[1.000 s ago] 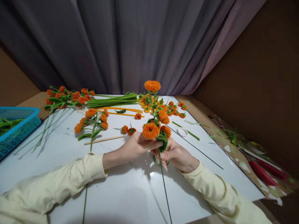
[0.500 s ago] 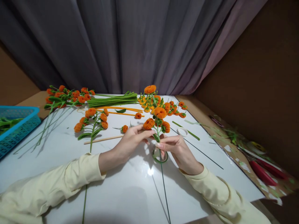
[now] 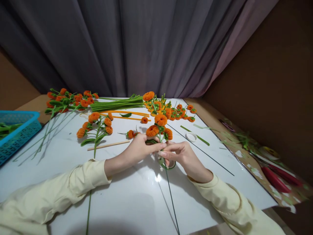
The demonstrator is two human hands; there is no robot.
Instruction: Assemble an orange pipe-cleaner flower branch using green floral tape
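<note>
A spray of fuzzy orange flowers on a thin dark green stem leans slightly left over the table. At its leafy base, thumb and fingers of my left hand close on the stem. A green leaf shows by the left fingers. Just below, my right hand pinches the same stem, its fingertips almost touching the left thumb. The bare stem runs down toward the front edge. Partly hidden beneath the right fingers lies a roll of green tape.
A finished-looking flower stem lies to the left, beside a wooden stick. Green pipe cleaners and more orange flowers lie behind. A blue basket stands left; red-handled pliers lie right, past a white ring.
The flower spray has tipped left and slightly down. My left thumb has come onto the stem beside the right fingertips, and a leaf now shows at the left fingers.
</note>
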